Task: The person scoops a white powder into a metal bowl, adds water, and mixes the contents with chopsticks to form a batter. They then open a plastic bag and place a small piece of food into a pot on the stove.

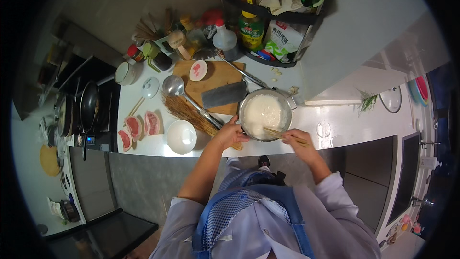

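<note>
A steel pot [289, 126] holds a thick white batter [261, 109], glossy and lumpy on top. My left hand [229, 135] grips the pot's left side, thumb near the rim and fingers lower down; the exact hold is partly hidden. In my right hand [300, 144] is a pair of wooden chopsticks [275, 131], their tips dipped into the batter near the front of the pot. A loop handle [292, 103] sticks out at the pot's far right. Left of my left forearm stands an empty white bowl [181, 137].
A cleaver [223, 96] and a small dish [198, 71] rest on the wooden cutting board [183, 69]. Beside them lie a steel ladle [173, 85], a straw brush [179, 108] and pomelo pieces [151, 123]. Bottles [225, 39] line the back; a frying pan [90, 106] sits left.
</note>
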`<act>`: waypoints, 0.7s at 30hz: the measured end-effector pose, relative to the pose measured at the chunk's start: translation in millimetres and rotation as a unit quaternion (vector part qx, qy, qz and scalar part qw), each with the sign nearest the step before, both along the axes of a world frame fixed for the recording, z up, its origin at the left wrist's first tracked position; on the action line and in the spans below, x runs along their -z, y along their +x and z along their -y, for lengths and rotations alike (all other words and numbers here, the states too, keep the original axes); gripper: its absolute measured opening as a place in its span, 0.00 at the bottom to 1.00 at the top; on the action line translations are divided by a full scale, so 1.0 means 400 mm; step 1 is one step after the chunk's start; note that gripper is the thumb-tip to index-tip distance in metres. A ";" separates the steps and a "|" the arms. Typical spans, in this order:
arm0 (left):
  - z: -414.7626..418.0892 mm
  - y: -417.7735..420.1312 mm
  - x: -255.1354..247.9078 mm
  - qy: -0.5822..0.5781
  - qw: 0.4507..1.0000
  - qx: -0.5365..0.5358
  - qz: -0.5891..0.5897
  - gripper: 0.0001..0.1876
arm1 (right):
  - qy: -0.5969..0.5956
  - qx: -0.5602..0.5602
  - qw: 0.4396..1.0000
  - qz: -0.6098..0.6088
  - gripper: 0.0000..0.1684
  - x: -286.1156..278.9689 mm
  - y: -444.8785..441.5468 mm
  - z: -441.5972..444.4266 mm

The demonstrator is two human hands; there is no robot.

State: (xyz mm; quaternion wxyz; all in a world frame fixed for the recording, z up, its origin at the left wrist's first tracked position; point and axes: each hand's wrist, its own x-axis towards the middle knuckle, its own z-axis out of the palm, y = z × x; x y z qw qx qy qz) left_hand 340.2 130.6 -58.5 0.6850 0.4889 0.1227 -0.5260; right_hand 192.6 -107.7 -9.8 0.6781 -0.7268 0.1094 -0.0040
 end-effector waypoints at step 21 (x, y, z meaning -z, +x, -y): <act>0.074 -0.124 -0.008 -0.035 0.989 -0.138 -0.040 0.37 | -0.098 -0.020 0.990 0.095 0.06 -0.036 0.024 -0.025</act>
